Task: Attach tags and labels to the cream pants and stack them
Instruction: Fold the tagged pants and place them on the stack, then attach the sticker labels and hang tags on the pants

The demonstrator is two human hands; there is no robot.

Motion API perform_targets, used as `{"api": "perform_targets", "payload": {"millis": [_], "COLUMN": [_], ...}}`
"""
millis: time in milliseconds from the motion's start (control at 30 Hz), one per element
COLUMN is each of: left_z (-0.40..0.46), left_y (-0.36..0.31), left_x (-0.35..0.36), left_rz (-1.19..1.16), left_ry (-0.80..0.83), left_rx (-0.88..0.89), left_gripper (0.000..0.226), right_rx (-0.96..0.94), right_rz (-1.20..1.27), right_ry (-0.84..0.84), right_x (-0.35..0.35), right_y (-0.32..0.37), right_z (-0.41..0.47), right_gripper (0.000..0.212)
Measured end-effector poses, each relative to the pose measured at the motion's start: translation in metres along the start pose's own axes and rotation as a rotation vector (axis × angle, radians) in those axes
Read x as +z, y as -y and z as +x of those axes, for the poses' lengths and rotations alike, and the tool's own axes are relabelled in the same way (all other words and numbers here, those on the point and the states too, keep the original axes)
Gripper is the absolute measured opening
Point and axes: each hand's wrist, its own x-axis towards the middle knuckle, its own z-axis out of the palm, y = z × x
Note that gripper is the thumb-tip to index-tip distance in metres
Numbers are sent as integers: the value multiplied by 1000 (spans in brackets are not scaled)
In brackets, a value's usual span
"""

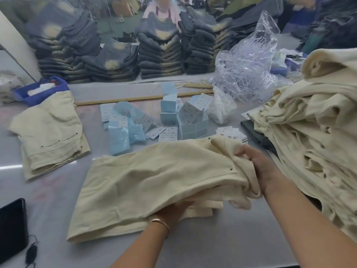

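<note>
Stacks of dark folded jeans (160, 55) line the far edge of the grey table (222, 238), with a person in pink (162, 8) behind them. A blue tray (23, 94) sits far left, a crumpled clear plastic bag (251, 60) far right (full of thin white fasteners), and a black phone (12, 227) lies at the near left corner.

We see two bare forearms entering from the lower edge of the frame, with no sleeve visible on either. The left hand (173, 210), at lower centre, carries a thin bangle (160, 223) at the wrist: a narrow band with a metallic, gold-to-copper sheen, lying close to the wrist. The right hand (257, 167), at centre right, shows no ring, watch or band. No gloves are worn on either hand.
</note>
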Motion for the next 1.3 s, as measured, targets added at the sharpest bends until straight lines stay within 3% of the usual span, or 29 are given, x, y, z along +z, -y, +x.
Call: {"api": "perform_targets", "payload": {"millis": [67,133,167,233,300,400,433,533,633,800,867,933,967,1033,1100,1133,1233,1300], "left_z": [4,-6,-15,-40,-61,-74,-72,-60,-50,-54,-55,-55,-52,-42,-27,-19,-1,7], "left_y": [2,11,14,16,17,16,15,5,5,11,4,-11,-21,-44,-63,-70,-82,-88], "left_x": [6,6,3,-2,-3,-7,-9,-23,-32,-49,-48,-42,-39,-36,-32,-29,-18,-13], "left_rz": [5,198,308,480,456,175,166,262,328,47,0,-253,-455,-772,-885,-861,-662,-540], "left_ry": [142,128,128,176,-4,-379,-431,-429,-401,-348,-178,-39,-38,-25,29,40,49,65], "left_rx": [-100,-189,-213,-151,106,447,481,360,402,363,191,0,-70,-183,-266,-283,-235,-139], "left_gripper": [64,64,59,47,31,22,27,55,31,21,22,20,18,17,26,27,25,6], "right_rx": [-38,-129,-169,-220,-181,-160,-167,-169,-265,-612,-711,-687,-628,-439,-339,-319,-338,-420], "right_rz": [-143,-410,-568,-869,-866,-913,-1052,-1480,-1466,-1051,-741,-604,-683,-1103,-1560,-1611,-1307,-1077], "right_ry": [-126,-343,-404,-592,-767,-805,-820,-905,-923,-829,-648,-392,-256,-42,64,111,238,95], "right_x": [-20,-42,-51,-72,-92,-108,-110,-110,-105,-74,-50,-23,-11,1,-1,-5,-16,-33], "right_y": [-14,-31,-39,-51,-56,-56,-53,-41,-25,3,3,-11,-23,-54,-81,-89,-91,-84], "right_z": [8,22,28,38,45,48,46,36,26,16,12,10,12,20,29,31,24,19], "right_gripper": [38,57,58,41,22,30,33,40,32,29,21,17,16,25,27,27,34,37]}}
